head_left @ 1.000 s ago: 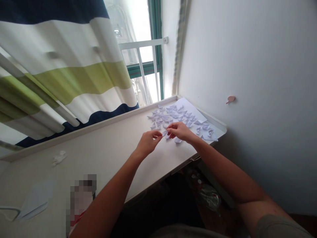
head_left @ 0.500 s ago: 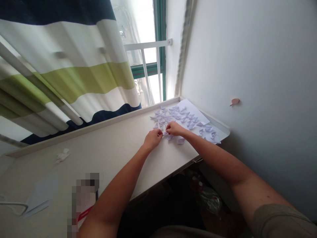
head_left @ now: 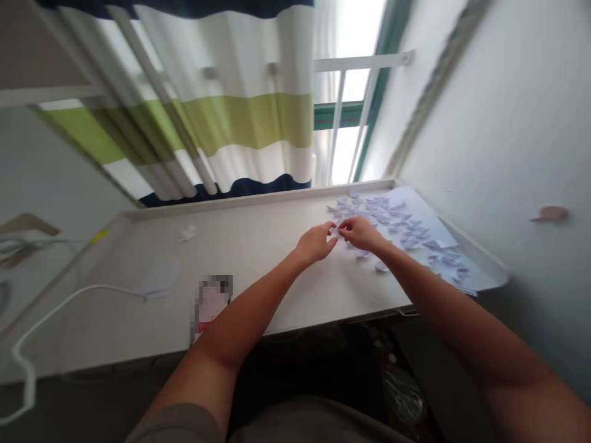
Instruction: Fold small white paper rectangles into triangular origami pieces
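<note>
Over the middle right of the desk my two hands meet at a small folded piece of white paper. My right hand pinches it between thumb and fingertips. Just left of it, my left hand has its thumb and forefinger apart around the paper's near end; whether a fingertip touches it is too blurred to tell. Many small folded paper boats lie spread behind and to the right of my hands. A paper boat sits close to my right forearm.
White sheets lie under the boats on the white desk. Further left are a crumpled tissue, a paper sheet, a white cable and a pixelated object. A raised edge borders the desk's back, below a striped curtain.
The view has swung left, so the desk and boats appear further right. My left thumb and forefinger have parted from a pinch. My right hand keeps its pinch.
</note>
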A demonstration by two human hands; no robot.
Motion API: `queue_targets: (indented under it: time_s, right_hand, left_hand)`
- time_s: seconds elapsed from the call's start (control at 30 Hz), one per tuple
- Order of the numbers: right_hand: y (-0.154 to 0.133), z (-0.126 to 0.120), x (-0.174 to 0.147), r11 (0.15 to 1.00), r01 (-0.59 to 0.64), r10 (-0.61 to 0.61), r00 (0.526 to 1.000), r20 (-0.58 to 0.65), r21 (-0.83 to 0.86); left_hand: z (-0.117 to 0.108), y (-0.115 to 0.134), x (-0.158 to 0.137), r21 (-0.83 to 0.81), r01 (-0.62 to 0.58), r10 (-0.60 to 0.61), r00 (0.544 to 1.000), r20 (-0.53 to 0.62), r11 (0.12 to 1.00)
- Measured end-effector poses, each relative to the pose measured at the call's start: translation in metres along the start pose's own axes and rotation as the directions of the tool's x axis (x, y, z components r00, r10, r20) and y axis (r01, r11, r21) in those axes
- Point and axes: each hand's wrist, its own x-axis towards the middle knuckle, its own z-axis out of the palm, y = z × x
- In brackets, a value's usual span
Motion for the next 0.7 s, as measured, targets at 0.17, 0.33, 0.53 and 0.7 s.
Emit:
queue_targets:
  time_s: [0.17, 0.33, 0.53, 0.7]
  right_hand:
    - [-0.089, 0.047, 0.016, 0.936, 0.33, -0.342, 0.935, 0.096, 0.119]
    - [-0.223, 0.133, 0.012, 0.735, 0.659, -0.672, 0.677, 0.3, 0.16]
    - [-0.332, 0.232, 0.004, 0.571, 0.819, -0.748, 0.489, 0.449, 0.06]
    - [-0.358, 0.272, 0.006, 0.554, 0.832, -0.699, 0.488, 0.524, -0.035]
  left_hand:
    - [-0.083, -0.067, -0.072, -0.013, 0.147, -0.145, 0.954, -0.261, 0.989]
    - [-0.155, -0.162, -0.202, 0.043, 0.482, -0.398, 0.767, -0.503, 0.875]
    - [-0.189, -0.23, -0.315, 0.052, 0.634, -0.514, 0.67, -0.536, 0.772]
    - [-0.187, -0.254, -0.337, 0.048, 0.605, -0.503, 0.7, -0.506, 0.795]
